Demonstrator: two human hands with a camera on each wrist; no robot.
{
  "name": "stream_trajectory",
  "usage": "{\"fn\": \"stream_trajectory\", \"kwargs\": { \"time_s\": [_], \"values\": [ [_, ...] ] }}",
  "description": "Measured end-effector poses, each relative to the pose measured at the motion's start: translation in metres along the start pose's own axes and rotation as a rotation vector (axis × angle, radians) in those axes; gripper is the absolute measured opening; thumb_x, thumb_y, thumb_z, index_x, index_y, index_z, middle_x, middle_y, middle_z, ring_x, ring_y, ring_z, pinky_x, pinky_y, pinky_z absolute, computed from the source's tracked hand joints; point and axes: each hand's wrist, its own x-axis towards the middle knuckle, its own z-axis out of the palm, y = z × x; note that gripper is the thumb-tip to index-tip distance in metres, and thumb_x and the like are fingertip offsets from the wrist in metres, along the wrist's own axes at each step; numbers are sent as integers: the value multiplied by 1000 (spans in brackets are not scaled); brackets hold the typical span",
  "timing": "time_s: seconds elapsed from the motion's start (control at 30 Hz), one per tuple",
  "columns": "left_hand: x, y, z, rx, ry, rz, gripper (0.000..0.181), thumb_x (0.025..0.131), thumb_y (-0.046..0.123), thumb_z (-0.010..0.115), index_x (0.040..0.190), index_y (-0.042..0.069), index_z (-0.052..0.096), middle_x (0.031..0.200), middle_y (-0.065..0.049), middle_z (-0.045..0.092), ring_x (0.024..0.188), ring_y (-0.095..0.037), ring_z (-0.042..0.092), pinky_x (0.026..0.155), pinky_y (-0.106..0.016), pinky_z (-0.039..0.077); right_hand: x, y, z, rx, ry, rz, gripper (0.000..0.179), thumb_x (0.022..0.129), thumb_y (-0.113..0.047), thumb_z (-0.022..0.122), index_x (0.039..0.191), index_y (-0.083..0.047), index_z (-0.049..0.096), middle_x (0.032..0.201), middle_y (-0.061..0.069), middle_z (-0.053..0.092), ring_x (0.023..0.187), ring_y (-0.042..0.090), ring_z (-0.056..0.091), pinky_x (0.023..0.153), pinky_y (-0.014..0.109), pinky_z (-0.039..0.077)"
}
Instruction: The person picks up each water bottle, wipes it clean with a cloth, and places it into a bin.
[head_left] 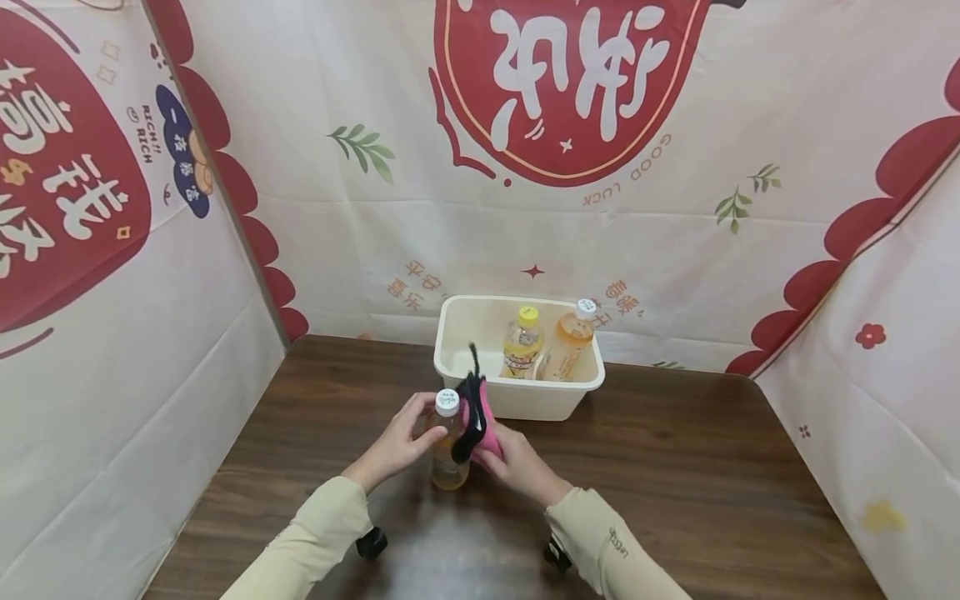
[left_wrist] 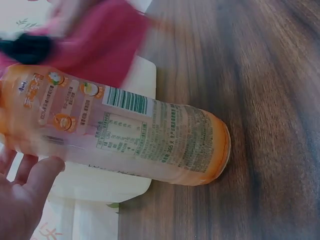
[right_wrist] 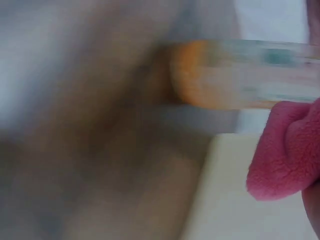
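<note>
My left hand (head_left: 401,442) grips a clear plastic drink bottle (head_left: 448,475) near its top. The bottle has a white cap and an orange-edged label, its printed side and barcode facing the left wrist view. It stands roughly upright over the table; whether its base touches, I cannot tell. My right hand (head_left: 519,467) holds a folded pink plush cloth (head_left: 489,429) with black on its left side, close against the bottle's right side. In the right wrist view the cloth (right_wrist: 285,155) looks fluffy, and the bottle (right_wrist: 225,75) is blurred. Some fingers of both hands are hidden.
Behind the hands, a cream plastic bin (head_left: 532,404) stands at the back of the dark wooden table (head_left: 660,475). Inside it are a yellow-capped bottle (head_left: 522,346) and a white-capped orange bottle (head_left: 570,346). Printed cloth walls (head_left: 360,250) enclose the table's back and sides.
</note>
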Motion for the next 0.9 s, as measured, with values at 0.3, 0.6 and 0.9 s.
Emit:
{"fn": "stream_trajectory", "kwargs": {
  "time_s": [0.3,0.6,0.9],
  "values": [
    [-5,-36,10,-18,-15,-53,38,86,14,62,120,7,46,117,-9,50,113,-27,48,95,-48,38,-41,29,33,-54,-177,174,8,88,-20,60,90,-12,59,74,-6,56,67,4,49,63,20,45],
    [5,-10,2,13,-13,15,37,83,1,62,116,-5,47,110,-18,51,106,-32,51,91,-47,41,-56,19,-22,-164,-9,112,6,82,-13,66,82,-14,60,81,-3,61,71,5,53,63,25,48],
    [4,4,-1,-3,-25,-33,38,83,2,62,117,-6,47,111,-19,51,107,-34,50,92,-50,40,-115,20,-97,-616,80,354,42,72,-5,72,112,2,60,95,24,63,80,35,62,68,47,49]
  ]
}}
